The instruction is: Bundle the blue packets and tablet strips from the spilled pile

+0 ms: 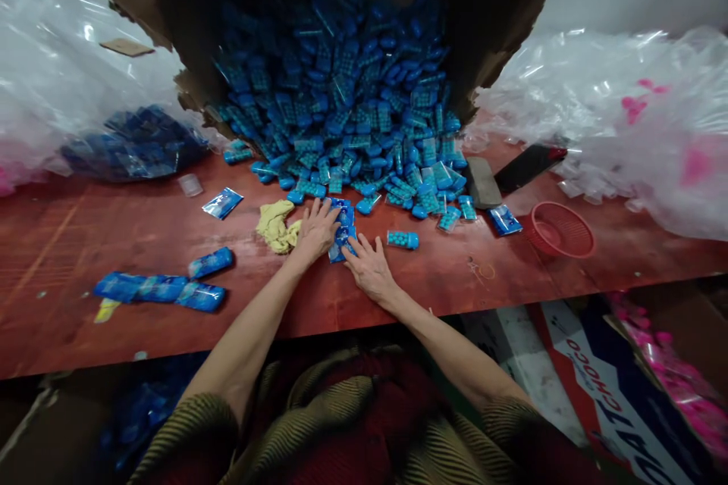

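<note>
My left hand [317, 233] lies with fingers stretched over the left side of some blue printed wrappers [343, 233] on the table. My right hand [371, 270], fingers apart, touches their lower right edge. Part of the wrappers is hidden under the fingers. Beside the left hand is a crumpled yellow cloth [274, 226]. One small clear bottle with a blue cap and blue balls [402, 240] lies to the right of the right hand. Behind both hands, a large heap of similar bottles [358, 114] spills onto the table.
A torn cardboard box [489, 23] surrounds the heap. Blue packets [162, 289] lie at left on the red table [273, 311]. To the right are a grey block [482, 183], a dark object [528, 165] and a red plastic basket [560, 229]. Clear plastic bags [603, 91] flank the box.
</note>
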Tool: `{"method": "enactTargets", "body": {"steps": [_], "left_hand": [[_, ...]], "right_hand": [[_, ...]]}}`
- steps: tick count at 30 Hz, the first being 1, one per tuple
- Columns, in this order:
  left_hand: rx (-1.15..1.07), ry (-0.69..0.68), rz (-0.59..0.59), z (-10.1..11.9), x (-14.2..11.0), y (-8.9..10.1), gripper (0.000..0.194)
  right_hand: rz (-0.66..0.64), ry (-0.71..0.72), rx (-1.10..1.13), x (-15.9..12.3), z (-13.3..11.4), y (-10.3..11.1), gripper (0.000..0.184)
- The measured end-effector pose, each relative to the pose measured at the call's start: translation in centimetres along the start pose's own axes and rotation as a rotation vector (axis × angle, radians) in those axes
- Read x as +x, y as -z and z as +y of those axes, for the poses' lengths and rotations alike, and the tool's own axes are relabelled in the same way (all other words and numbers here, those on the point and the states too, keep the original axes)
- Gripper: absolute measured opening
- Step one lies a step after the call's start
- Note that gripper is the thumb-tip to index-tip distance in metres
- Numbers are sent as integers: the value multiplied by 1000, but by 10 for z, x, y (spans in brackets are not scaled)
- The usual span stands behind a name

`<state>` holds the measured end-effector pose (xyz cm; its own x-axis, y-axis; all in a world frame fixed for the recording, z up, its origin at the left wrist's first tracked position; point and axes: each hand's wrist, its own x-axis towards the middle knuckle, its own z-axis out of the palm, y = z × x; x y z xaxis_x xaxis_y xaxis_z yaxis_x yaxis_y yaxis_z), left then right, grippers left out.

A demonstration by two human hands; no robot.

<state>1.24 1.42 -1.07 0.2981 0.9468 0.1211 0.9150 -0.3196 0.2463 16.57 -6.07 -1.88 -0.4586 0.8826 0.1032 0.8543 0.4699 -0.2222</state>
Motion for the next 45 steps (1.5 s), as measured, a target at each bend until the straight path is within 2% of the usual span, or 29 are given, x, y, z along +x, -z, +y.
{"method": "enactTargets", "body": {"steps": [2,5,9,12,16,19,22,25,28,31,34,36,39,41,45], "left_hand": [[49,-13,-31,-1,2,-3,46],[105,14,1,2,-8,-6,47],[16,87,55,4,-20,-3,44],[-135,141,208,3,-34,5,41],[-399,198,367,9,-74,13,35],[-635,321,394,19,-104,11,31],[-939,525,352,30,-118,9,31],[-1208,711,332,42,-115,12,45],[-1427,810,288,51,-106,19,62],[-1627,801,170,57,-99,25,53],[-1716,786,153,60,-97,26,38],[-1707,797,194,61,-98,26,34],[-1648,812,259,61,-98,25,30],[-1608,815,295,59,-96,24,27],[-1574,778,292,55,-90,21,25]], "right_hand": [[36,1,3,-3,-2,-2,35],[80,11,59,-7,-4,-2,30],[130,-33,132,-7,-5,4,32],[86,-103,103,-4,-6,7,31],[29,-165,91,-1,-11,5,29],[55,-160,96,-1,-13,1,31],[103,-168,171,-1,-12,0,30],[203,-243,416,0,-11,1,30],[327,-362,842,0,-14,4,38],[358,-443,1199,-2,-22,11,44],[268,-465,1399,-4,-28,19,30],[188,-479,1467,-4,-30,23,20],[139,-513,1463,-4,-32,21,21],[159,-527,1429,-3,-34,16,23],[246,-558,1363,-2,-45,9,26]]}}
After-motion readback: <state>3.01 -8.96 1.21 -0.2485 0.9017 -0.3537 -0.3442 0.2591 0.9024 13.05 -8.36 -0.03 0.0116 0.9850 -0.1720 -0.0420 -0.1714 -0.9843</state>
